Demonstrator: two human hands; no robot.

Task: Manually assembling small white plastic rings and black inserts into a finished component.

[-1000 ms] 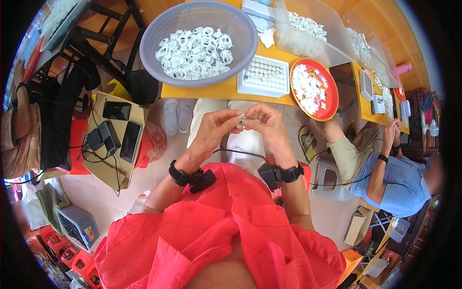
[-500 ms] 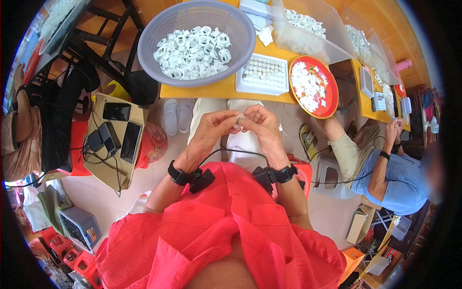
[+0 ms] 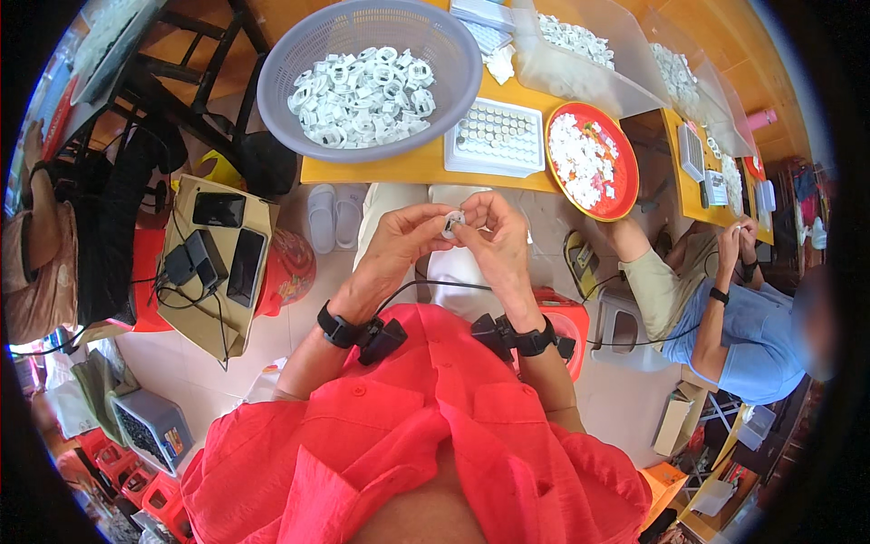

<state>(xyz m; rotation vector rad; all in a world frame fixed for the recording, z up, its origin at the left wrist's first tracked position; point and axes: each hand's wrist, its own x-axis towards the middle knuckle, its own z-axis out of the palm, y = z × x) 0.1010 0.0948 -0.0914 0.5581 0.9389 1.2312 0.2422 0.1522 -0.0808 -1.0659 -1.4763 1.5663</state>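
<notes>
Over my lap, my left hand (image 3: pixel 405 238) pinches a small white ring-shaped plastic part (image 3: pixel 454 218) between thumb and fingertips. A dark opening shows in its face. My right hand (image 3: pixel 498 243) closes on the same part from the other side, its thumb pressed against the lower edge and its index finger bent. Just beyond my hands, at the table's near edge, a white tray (image 3: pixel 526 165) holds rows of small round pieces, with empty sockets on its right side. A grey-purple basket (image 3: pixel 281 100) to the left is heaped with similar white plastic parts (image 3: pixel 362 95).
Right of the tray, a red round plate (image 3: pixel 625 181) with small white pieces overhangs the yellow table (image 3: pixel 362 172). Clear bins (image 3: pixel 589 82) stand behind. Phones and a black adapter lie on cardboard (image 3: pixel 186 313) at left. A co-worker in blue (image 3: pixel 752 340) sits at right.
The white part has turned between my fingers, and its round face with the dark opening now shows. My right fingers have shifted slightly upward. The co-worker's hands have moved a little.
</notes>
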